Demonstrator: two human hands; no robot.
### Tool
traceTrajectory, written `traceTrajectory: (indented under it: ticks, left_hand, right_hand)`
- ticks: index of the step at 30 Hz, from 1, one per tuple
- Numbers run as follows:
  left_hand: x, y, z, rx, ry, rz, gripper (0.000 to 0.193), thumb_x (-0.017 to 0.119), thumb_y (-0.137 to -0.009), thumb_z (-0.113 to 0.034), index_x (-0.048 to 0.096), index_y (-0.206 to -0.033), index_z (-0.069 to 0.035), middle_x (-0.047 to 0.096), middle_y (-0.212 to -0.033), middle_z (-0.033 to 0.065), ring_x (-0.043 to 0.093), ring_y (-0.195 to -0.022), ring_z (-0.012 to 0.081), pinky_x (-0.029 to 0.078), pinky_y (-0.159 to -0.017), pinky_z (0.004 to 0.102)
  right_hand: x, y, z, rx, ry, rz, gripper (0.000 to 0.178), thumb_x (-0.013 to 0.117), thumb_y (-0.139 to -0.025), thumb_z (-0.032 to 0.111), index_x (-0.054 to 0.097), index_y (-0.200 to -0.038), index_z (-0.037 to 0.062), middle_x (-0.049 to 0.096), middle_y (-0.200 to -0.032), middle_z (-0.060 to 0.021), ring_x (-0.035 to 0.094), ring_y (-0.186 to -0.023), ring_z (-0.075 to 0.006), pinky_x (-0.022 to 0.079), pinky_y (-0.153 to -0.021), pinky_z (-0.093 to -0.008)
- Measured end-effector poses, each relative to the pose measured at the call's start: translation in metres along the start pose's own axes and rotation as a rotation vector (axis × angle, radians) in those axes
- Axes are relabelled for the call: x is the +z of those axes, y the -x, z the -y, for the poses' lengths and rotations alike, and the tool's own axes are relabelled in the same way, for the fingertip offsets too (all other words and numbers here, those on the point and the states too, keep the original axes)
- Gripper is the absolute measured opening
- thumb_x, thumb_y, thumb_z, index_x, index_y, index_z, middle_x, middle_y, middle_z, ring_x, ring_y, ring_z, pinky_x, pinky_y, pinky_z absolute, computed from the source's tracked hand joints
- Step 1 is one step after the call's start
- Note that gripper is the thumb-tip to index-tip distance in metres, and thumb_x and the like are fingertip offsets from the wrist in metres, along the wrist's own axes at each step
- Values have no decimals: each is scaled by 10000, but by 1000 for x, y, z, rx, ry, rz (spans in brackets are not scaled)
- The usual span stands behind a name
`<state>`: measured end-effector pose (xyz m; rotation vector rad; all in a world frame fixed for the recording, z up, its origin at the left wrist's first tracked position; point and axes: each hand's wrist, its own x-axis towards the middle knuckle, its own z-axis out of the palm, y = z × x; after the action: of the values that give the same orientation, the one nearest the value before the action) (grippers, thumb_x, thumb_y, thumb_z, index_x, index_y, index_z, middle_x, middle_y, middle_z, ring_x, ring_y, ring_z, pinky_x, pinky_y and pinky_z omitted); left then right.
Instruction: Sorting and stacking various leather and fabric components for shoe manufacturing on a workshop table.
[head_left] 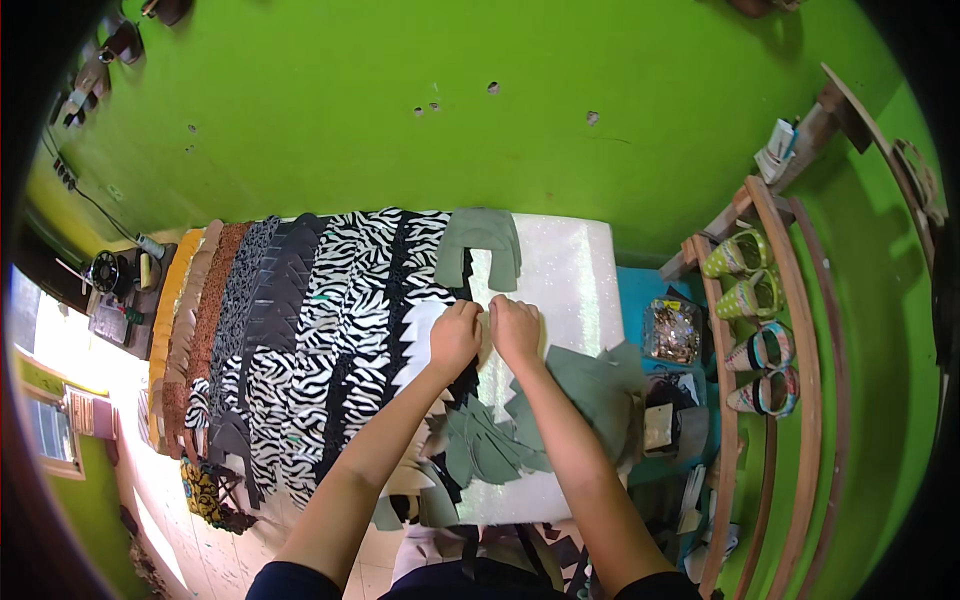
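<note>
My left hand (457, 338) and my right hand (515, 328) are close together over the middle of the table, fingers bent and pinched toward each other. Whatever lies between the fingertips is too small or hidden to name. Just beyond them lies a grey-green U-shaped cut piece (480, 228). Below my right forearm is a larger grey-green sheet (580, 385) with jagged edges. Loose grey-green cut pieces (480, 440) are heaped between my forearms. Beside my left hand, white jagged-edged pieces (418, 340) border overlapping rows of zebra-print pieces (345, 290).
More overlapping rows in black, brown and an orange-yellow row (172, 320) cover the left of the sparkly white table (570, 270). To the right, a wooden rack (790, 400) holds patterned shoes (752, 293). A clear container (673, 330) sits beside the table. The green wall (350, 110) stands behind.
</note>
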<state>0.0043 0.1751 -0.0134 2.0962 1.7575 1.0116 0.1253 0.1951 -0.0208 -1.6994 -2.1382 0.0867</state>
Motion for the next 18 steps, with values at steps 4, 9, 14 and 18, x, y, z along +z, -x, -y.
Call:
traceTrajectory:
  ticks: [4,9,14,18]
  left_hand:
    - [-4,31,-37,24,88,90,126,510,-758,-68,578,-863,-53,576,-821,118,572,-752,297,460,-649,390]
    - [4,75,-83,185,174,359,254,537,-755,-107,537,-1004,-56,533,-985,136,541,-895,317,451,-778,373]
    - [29,122,-120,141,32,295,366,586,-722,-155,507,-1075,-97,494,-1047,141,518,-945,329,447,-796,411]
    - [24,131,-135,16,4,383,386,586,-739,-185,488,-1105,-112,484,-1065,144,506,-978,336,443,-805,418]
  right_hand:
    - [-42,33,-11,-37,-70,-69,239,492,-757,51,531,-992,64,568,-820,-120,534,-806,-292,390,-743,-400]
    - [-96,98,-39,-52,-67,-132,286,529,-693,53,536,-978,77,535,-888,-103,516,-872,-277,390,-750,-390]
    - [-123,164,-62,-40,121,-116,280,552,-696,78,545,-976,75,528,-950,-91,500,-917,-273,381,-777,-396]
    - [-119,175,-79,-46,247,-77,296,573,-704,98,555,-998,69,539,-950,-99,513,-917,-271,369,-788,-403]
